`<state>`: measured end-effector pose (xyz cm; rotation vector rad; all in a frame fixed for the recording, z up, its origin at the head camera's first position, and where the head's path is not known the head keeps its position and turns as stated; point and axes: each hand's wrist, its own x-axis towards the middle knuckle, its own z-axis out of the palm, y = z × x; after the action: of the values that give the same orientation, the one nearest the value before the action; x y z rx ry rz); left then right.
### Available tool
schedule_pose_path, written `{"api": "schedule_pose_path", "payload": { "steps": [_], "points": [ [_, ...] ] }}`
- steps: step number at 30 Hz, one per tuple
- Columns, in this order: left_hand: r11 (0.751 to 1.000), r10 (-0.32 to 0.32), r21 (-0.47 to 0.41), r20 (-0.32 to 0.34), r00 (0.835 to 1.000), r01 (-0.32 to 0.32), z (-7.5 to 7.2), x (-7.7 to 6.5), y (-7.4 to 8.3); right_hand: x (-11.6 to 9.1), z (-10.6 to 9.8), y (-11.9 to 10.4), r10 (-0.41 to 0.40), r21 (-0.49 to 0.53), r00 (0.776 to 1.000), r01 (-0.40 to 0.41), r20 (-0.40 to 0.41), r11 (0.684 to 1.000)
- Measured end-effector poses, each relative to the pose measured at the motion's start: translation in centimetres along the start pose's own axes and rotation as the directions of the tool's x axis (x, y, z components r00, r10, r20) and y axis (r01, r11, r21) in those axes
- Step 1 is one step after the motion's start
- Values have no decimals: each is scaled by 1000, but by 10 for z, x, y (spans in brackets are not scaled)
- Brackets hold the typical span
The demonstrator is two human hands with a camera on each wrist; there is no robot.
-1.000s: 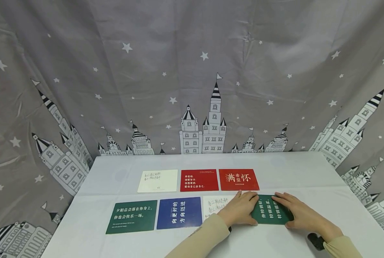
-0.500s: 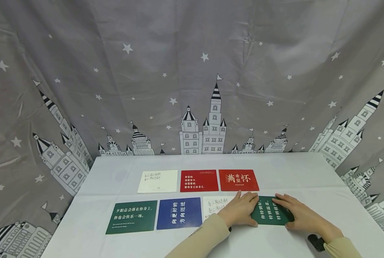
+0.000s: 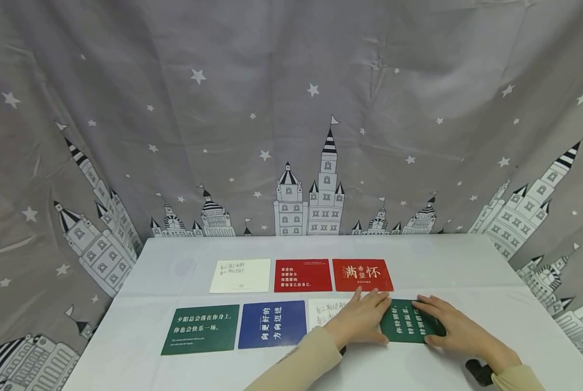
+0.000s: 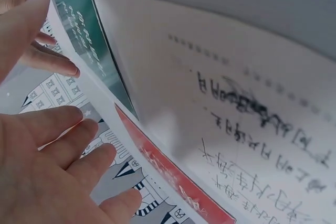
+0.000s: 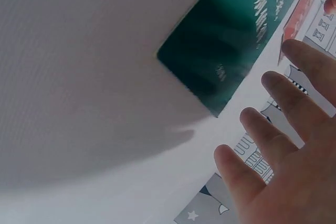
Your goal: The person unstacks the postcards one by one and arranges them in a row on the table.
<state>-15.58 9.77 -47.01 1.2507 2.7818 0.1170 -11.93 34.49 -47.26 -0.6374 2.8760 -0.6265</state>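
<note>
A green card [image 3: 401, 326] with white vertical writing lies flat at the right end of the front row. My left hand [image 3: 359, 319] is at its left edge, fingers extended and partly over a white handwritten card [image 3: 323, 310]. On the card's other side, my right hand [image 3: 459, 328] has its fingertips by the right edge and covers part of it. In the right wrist view, the fingers are spread loosely and the near corner of the green card [image 5: 194, 61] shows uncovered. The left wrist view has the left fingers [image 4: 86, 169] relaxed, holding nothing.
Further left in the front row lie a blue card [image 3: 273, 325] and another green card [image 3: 200, 328]. Behind them are a white card [image 3: 239, 276] and two red cards, one left [image 3: 302, 275], one right [image 3: 362, 275]. A grey castle-print curtain [image 3: 223, 108] hangs behind the white table [image 3: 447, 260].
The right thumb has shifted slightly left, and the left hand has moved a touch left too. The head view has tilted a little. The cards lie in the same arrangement.
</note>
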Motion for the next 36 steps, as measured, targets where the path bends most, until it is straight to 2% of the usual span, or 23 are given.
{"api": "schedule_pose_path", "payload": {
  "steps": [8,13,19,24,31,36],
  "points": [
    [1000,-4,-6,2,1000,4,-4,-8,-1,2,-4,-5,19,-11,1000,-19,-17,1000],
    [1000,-10,-30,-27,1000,9,-9,-15,-5,4,-7,-14,41,-17,998,-42,-43,999],
    [999,-32,-14,-78,996,31,-17,-27,-13,8,-12,-28,34,-34,992,-39,-125,999],
    [998,-68,-4,-125,990,68,-30,-39,-20,12,-16,-44,40,-47,982,-49,-184,998],
    [987,-157,-60,-210,965,147,-43,-59,-33,21,-20,-69,18,-102,970,-44,-243,994],
    [972,-231,-115,-292,928,206,-50,-76,-40,29,-19,-89,2,-139,960,-43,-281,989]
  ]
}}
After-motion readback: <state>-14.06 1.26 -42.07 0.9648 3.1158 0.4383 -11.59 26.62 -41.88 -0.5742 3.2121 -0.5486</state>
